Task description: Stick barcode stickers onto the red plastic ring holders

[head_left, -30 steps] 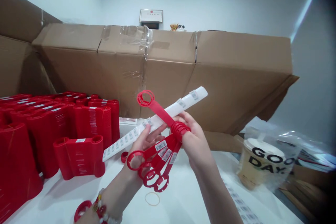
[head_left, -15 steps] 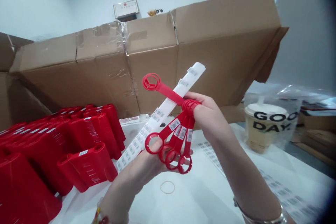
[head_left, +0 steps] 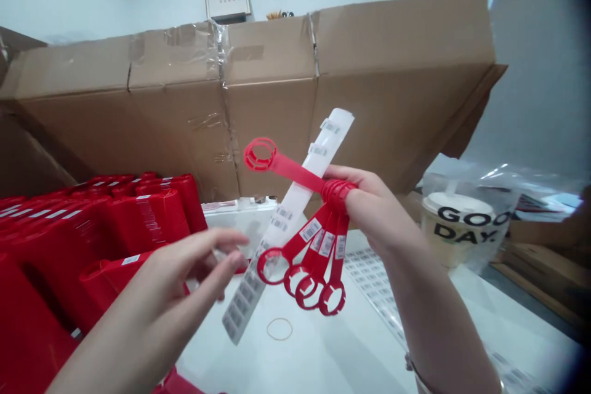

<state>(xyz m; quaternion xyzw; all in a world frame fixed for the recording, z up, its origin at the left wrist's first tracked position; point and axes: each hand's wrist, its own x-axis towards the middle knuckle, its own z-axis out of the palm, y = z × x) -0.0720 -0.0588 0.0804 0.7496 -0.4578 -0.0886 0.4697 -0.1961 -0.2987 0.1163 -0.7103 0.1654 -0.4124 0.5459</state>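
Observation:
My right hand (head_left: pixel 369 209) is raised and shut on a bundle of red plastic ring-ended pieces (head_left: pixel 311 231) with barcode labels. One piece points up and left, and the others hang down. A long white label strip (head_left: pixel 292 212) carrying barcode stickers runs diagonally past those fingers and seems held with the bundle, though its grip point is hidden. My left hand (head_left: pixel 175 277) is open, fingers apart, close to the strip's lower half without touching it.
Several stacked red plastic spool-shaped pieces (head_left: pixel 138 221) fill the left of the white table (head_left: pixel 341 357). A rubber band (head_left: pixel 279 329) lies on it. A barcode sheet (head_left: pixel 369 277) and a bagged "GOOD DAY" cup (head_left: pixel 462 228) are right. A large cardboard box (head_left: pixel 277 104) stands behind.
My left hand has come away from the strip and opened, moving left. My right hand keeps the bundle, and the strip now stands steeper.

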